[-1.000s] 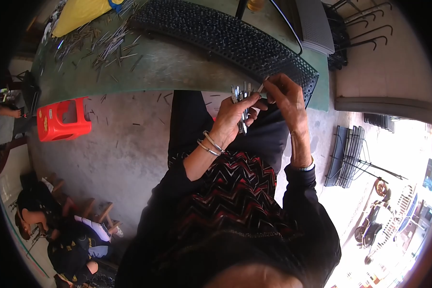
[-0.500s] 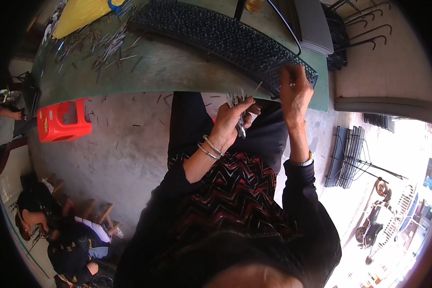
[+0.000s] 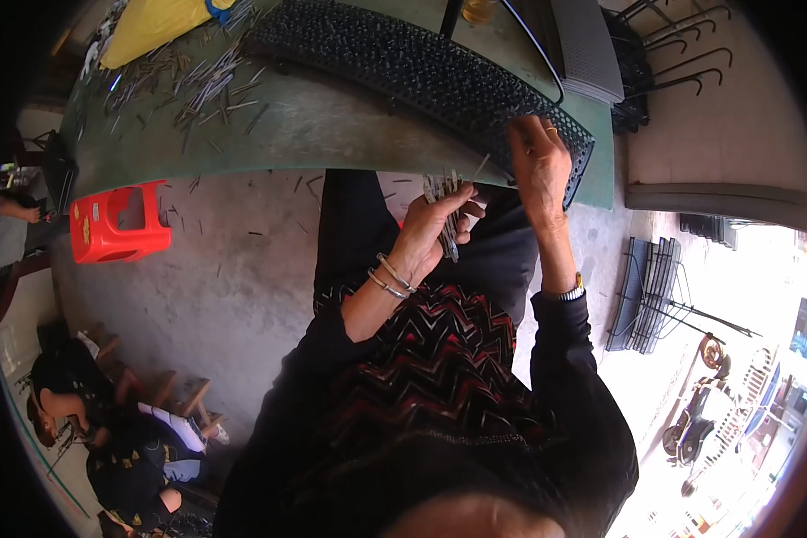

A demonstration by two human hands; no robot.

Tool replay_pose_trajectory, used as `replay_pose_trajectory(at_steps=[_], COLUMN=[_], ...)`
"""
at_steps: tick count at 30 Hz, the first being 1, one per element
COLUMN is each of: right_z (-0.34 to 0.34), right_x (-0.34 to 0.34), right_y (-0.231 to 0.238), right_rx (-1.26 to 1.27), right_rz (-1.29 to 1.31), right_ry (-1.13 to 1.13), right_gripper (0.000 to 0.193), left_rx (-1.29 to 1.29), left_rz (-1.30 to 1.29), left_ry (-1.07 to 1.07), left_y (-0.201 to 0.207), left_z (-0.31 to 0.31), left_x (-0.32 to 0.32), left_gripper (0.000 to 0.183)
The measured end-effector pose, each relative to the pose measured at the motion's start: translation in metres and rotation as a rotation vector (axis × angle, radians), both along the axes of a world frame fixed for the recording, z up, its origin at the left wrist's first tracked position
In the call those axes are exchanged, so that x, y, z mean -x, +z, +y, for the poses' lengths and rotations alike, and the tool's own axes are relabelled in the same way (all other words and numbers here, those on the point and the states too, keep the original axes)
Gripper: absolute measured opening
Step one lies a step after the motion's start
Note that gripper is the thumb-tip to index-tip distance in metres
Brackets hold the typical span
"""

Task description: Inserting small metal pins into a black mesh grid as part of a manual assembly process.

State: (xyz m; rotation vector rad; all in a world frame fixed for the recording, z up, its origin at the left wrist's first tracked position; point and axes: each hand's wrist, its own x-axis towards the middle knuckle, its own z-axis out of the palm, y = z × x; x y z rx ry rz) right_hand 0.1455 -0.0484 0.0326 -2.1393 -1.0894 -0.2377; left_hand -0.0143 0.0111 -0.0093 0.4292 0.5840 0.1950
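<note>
My left hand (image 3: 424,229) is closed around a bundle of thin grey strips (image 3: 449,235), just off the near edge of the table. One strip sticks out apart from the bundle, toward the upper right. A long black panel full of small holes (image 3: 377,58) lies slantwise across the green tabletop (image 3: 318,121), with many small pieces standing in its holes. Over the panel's right end, my right hand (image 3: 542,175) is bent with its fingers drawn together. Whatever is between those fingertips is too small to make out.
Loose strips (image 3: 211,90) lie scattered at the table's left, beside a yellow bag (image 3: 157,31). Grey perforated sheets (image 3: 585,54) are stacked at the right. A red plastic stool (image 3: 121,235) stands at the left; people (image 3: 139,448) sit lower left.
My right hand has shifted a little to the left over the panel's end. The left hand keeps its hold on the bundle and has hardly moved.
</note>
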Motion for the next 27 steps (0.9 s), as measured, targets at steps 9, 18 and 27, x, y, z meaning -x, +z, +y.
replay_pose_trajectory(at_steps=[9,18,27], right_z=[-0.009,-0.019,0.012], right_x=[0.013,0.016,0.007], right_y=[0.005,0.017,-0.010], right_rx=[0.044,-0.077,-0.072], right_rz=[-0.011,0.503,0.020], right_ry=[0.003,-0.018,0.027], right_gripper=[0.016,0.011,0.006], left_rx=[0.015,-0.012,0.036], left_rz=[-0.019,-0.007,-0.044], left_ry=[0.012,0.021,0.007], left_y=[0.003,0.005,0.004], left_z=[-0.001,-0.004,-0.001], left_x=[0.002,0.000,0.001], left_gripper=[0.020,0.024,0.023])
